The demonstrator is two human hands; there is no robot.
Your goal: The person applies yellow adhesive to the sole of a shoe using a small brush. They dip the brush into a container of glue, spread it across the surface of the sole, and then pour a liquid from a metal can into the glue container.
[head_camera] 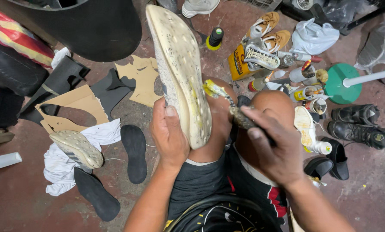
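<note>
My left hand (169, 133) grips a worn, cream-coloured shoe sole (179, 64) by its near end and holds it upright against my left knee, dimpled underside facing me. My right hand (272, 144) holds a glue brush (227, 103) with a dirty handle. Its yellow, glue-coated tip touches the sole's right edge near the heel. Yellow glue smears show on the sole beside the brush tip. My knees and dark shorts are below the hands.
A matching sole (76, 148) lies on white cloth (57, 165) at the left, with black insoles (134, 152) and cardboard cut-outs (72, 105) nearby. Tan shoes (269, 30), a yellow glue can (239, 64), bottles, a green stand base (340, 83) and black boots (360, 124) crowd the right.
</note>
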